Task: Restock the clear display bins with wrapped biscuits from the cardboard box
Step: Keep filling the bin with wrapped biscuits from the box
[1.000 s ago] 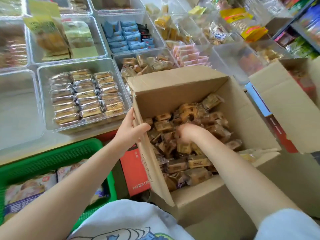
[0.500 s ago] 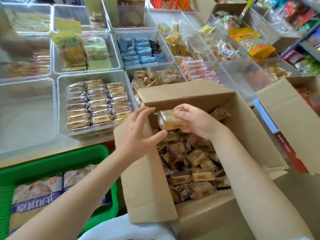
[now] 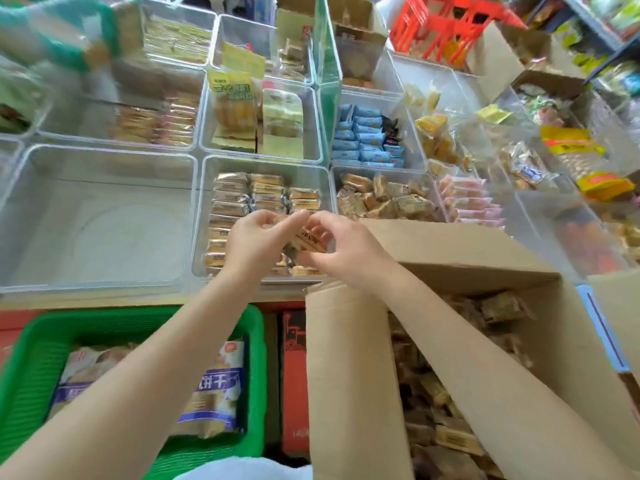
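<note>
Both hands, left hand (image 3: pixel 256 242) and right hand (image 3: pixel 341 249), gripping one wrapped biscuit (image 3: pixel 308 241) above crowded clear display bins (image 3: pixel 207 216).

A single wide-angle view comes from the person's head, looking forward and steeply down. Both forearms run up from the bottom edge to the left hand (image 3: pixel 258 242) and right hand (image 3: pixel 343 249), which sit near the middle, close to the lens. The clear display bins (image 3: pixel 104 216) fill the upper half, the cardboard box (image 3: pixel 460 258) the lower right, a green basket (image 3: pixel 41 344) the lower left. Edges bend and blur.
</note>
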`<state>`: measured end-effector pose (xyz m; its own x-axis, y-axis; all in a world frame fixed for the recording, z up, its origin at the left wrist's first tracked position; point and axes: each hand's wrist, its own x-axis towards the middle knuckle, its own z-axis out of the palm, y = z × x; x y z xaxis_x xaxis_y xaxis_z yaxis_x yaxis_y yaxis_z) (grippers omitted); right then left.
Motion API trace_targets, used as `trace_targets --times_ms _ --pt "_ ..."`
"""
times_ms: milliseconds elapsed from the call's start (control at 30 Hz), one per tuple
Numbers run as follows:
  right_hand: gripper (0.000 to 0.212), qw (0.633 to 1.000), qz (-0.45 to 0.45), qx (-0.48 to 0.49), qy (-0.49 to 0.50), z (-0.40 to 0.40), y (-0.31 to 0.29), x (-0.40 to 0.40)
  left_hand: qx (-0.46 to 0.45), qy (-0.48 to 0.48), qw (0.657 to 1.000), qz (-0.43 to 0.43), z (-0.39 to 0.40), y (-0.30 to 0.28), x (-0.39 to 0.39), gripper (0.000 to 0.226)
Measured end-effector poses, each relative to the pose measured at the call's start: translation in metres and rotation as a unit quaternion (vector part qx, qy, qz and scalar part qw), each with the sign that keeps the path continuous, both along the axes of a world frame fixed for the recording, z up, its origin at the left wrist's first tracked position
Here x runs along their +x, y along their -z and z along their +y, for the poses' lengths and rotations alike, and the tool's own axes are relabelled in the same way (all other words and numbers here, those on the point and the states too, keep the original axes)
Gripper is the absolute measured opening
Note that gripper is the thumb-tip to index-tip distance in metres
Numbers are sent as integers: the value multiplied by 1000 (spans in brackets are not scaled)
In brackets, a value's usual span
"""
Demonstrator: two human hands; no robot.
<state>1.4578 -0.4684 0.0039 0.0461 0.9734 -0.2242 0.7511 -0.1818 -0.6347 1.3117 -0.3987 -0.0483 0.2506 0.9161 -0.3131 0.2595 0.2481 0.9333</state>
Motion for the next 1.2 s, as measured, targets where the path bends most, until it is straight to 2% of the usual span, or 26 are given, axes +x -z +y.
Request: trace_targets --times_ms 100,167,200,267,367,500,667,833,900,967,1033,1100,1133,1200 --pt "32 997 -78 13 -6 37 25 -7 10 4 1000 9 22 26 -1 61" --pt "26 989 -148 -8 -10 68 39 5 61 32 993 96 40 54 -7 71" --pt "24 982 -190 -13 -6 86 46 13 101 54 978 176 49 72 -12 68" --pt "20 964 -265 -9 7 122 60 31 175 105 923 328 63 105 -25 59" --pt "16 941 -336 7 32 172 80 52 219 174 866 415 70 140 -40 53" --pt "13 919 -393 18 31 217 118 66 274 177 845 423 65 149 -44 45" --pt "25 904 -428 -10 -2 234 162 66 268 183 841 434 65 150 -43 52" --pt "29 885 -465 23 -19 230 178 52 267 190 837 438 65 150 -43 49" --pt "44 898 -438 -12 -32 223 183 48 278 181 837 435 65 151 -43 48" --pt "67 912 -403 -65 -43 216 184 46 285 178 834 437 65 152 -43 47" --pt "79 906 -395 -134 -70 215 175 42 287 185 828 444 66 151 -42 47" --pt "72 900 -379 -189 -109 214 155 34 283 196 828 443 64 150 -42 48" --pt "64 908 -352 -191 -119 211 141 30 285 199 828 440 63 150 -43 48" --pt "41 946 -277 -136 -96 197 112 21 282 202 829 440 66 154 -47 46"
